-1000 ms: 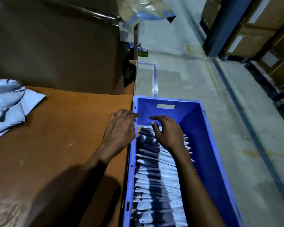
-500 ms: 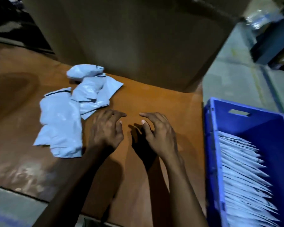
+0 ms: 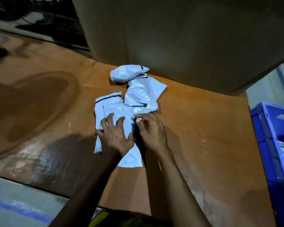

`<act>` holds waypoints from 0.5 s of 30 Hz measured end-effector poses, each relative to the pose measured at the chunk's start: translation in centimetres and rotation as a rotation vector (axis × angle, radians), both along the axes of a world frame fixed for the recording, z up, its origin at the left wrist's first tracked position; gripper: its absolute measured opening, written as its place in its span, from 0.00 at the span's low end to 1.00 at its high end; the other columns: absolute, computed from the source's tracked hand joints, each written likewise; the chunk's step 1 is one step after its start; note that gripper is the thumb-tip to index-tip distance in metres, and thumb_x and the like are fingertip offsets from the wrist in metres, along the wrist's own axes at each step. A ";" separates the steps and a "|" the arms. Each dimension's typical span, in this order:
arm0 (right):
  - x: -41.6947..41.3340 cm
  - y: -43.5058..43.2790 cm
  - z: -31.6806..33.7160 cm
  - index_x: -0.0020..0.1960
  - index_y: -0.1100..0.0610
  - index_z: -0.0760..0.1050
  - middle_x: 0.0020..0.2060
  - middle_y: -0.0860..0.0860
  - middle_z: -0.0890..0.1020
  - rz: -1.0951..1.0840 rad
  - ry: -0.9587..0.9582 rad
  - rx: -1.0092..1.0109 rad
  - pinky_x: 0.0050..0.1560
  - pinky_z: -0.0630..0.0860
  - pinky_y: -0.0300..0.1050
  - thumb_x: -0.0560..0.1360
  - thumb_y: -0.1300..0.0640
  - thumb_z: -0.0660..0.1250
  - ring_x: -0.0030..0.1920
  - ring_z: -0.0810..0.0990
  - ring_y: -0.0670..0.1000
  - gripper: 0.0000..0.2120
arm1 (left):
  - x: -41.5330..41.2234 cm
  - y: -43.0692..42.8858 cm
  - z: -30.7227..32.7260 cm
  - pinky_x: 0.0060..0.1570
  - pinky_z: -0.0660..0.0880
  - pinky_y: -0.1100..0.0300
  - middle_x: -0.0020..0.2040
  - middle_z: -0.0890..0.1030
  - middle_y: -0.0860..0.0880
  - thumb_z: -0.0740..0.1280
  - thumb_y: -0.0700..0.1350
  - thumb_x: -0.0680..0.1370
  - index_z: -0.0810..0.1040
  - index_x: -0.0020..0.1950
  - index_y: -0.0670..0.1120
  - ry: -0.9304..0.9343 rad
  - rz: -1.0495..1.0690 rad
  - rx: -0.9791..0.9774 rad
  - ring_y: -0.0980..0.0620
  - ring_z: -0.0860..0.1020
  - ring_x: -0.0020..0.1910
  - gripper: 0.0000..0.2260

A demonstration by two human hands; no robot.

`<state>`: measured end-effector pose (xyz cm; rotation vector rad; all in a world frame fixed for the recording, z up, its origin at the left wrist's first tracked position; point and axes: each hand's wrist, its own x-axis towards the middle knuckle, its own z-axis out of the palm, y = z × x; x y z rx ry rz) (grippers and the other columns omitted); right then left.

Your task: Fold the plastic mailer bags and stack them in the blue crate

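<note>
Pressing our spread left hand (image 3: 116, 136) flat on the mailer bag (image 3: 115, 110), we pinch its right edge with our right hand (image 3: 152, 130), well left of the blue crate (image 3: 269, 145).

An orange-brown worktop (image 3: 195, 122) carried the things. A flat grey mailer bag (image 3: 115, 110) lay on it under both hands (image 3: 116, 136). Just beyond the hands lay a crumpled mailer (image 3: 143, 94), and beyond that a bunched one (image 3: 128, 72) against a large cardboard box (image 3: 179, 38) standing on the worktop.
</note>
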<state>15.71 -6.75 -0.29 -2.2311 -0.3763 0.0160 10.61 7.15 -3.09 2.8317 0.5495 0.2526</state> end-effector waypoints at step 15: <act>-0.2 -7.2 0.9 0.62 0.50 0.84 0.57 0.47 0.83 -0.209 -0.125 0.066 0.51 0.79 0.45 0.84 0.55 0.66 0.54 0.82 0.49 0.10 | 2.4 -3.4 2.7 0.55 0.80 0.56 0.53 0.79 0.47 0.70 0.23 0.71 0.82 0.52 0.47 -0.152 -0.552 -0.860 0.52 0.81 0.54 0.20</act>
